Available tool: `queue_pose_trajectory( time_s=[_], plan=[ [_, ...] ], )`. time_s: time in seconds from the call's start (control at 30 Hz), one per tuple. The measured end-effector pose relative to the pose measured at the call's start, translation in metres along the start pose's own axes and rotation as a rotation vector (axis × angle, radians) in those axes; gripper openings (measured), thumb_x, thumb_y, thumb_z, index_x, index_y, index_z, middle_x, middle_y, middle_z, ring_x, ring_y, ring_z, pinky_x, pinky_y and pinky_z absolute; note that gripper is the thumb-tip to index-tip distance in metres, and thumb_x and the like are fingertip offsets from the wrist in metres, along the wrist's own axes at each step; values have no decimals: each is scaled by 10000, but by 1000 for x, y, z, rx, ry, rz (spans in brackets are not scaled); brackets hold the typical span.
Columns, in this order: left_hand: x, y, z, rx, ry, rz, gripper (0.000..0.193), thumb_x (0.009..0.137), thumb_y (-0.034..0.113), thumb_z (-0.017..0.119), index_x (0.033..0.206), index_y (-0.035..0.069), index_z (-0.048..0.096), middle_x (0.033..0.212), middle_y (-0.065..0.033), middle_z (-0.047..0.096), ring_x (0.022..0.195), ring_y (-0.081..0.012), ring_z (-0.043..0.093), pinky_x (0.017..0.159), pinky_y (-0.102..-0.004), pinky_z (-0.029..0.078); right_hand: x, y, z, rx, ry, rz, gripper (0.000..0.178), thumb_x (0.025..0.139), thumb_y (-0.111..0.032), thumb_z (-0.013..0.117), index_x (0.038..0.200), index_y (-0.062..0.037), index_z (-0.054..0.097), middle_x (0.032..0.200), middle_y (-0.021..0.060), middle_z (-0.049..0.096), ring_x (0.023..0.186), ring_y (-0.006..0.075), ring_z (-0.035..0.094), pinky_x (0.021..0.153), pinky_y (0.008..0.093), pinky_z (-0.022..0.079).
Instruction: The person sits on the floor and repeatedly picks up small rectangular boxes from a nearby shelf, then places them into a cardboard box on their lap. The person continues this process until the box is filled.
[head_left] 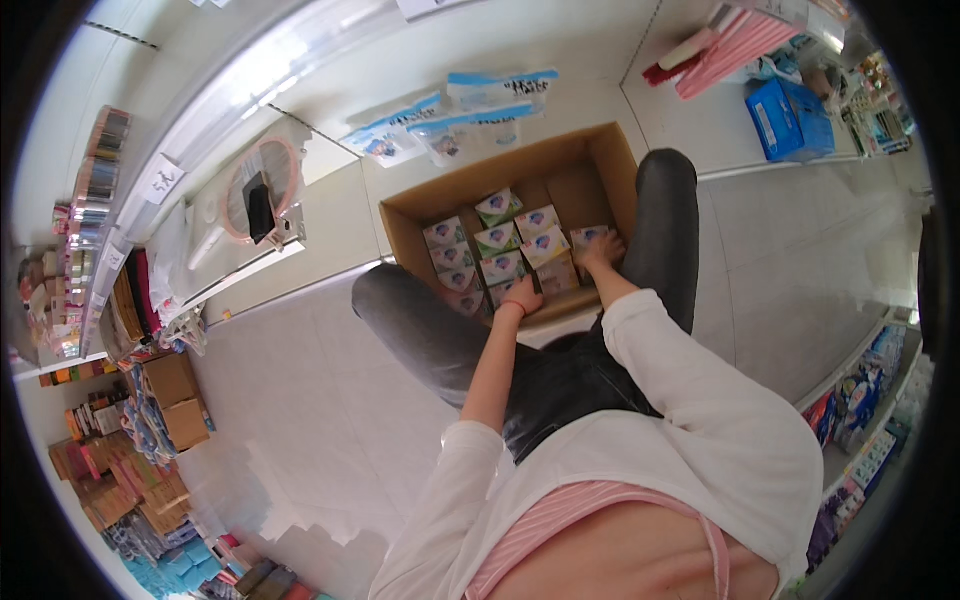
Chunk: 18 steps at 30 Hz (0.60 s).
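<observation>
An open cardboard box stands in front of me between my knees. Inside it are rows of small white cartons with coloured print, some with green or yellow edges, that look like boxed soap bars. In the box's right part, my right hand is closed around the near end of a small carton. My left hand, with a red band at the wrist, reaches over the box's near side beside the middle cartons. Its fingers point down among them and are partly hidden, so its grip is unclear.
Blue-and-white packets lie on the shelf behind the box. A pink-framed round mirror stands at left, a blue package at right. Stacked goods line the far left; more shelved goods are at right.
</observation>
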<state>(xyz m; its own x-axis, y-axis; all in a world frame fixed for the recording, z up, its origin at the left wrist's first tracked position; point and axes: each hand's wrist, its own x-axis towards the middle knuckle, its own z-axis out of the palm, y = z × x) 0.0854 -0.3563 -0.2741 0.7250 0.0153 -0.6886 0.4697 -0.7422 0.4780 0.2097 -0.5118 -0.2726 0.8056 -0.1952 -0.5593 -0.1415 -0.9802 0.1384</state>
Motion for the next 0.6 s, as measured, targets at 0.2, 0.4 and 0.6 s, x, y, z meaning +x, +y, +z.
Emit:
queue_pose_trajectory(
  time_s=[0.2,0.4,0.6],
  plan=[
    [-19,-2,-12,-349,234,419,385,739,243,569,1008,-29,525,986,-228,575,934,-353,552,788,-402,438,3,-5,16,-127,-228,-28,939,565,-418,736,1323,-120,268,1344,113,301,1233,289,307,933,487,326],
    [-216,115,-257,-500,-442,855,360,875,154,493,1192,-12,457,1170,-116,519,1049,-187,506,892,-283,388,20,-16,48,120,-75,-45,866,659,-369,657,1349,-74,225,1382,254,128,1273,420,137,1003,573,98],
    [-302,175,-428,-508,707,1041,265,817,122,558,1058,12,567,1055,-93,588,992,-189,546,839,-314,436,-7,-19,12,51,-273,-58,1027,557,-428,728,1359,-114,168,1392,220,101,1273,420,120,1002,574,129]
  ],
)
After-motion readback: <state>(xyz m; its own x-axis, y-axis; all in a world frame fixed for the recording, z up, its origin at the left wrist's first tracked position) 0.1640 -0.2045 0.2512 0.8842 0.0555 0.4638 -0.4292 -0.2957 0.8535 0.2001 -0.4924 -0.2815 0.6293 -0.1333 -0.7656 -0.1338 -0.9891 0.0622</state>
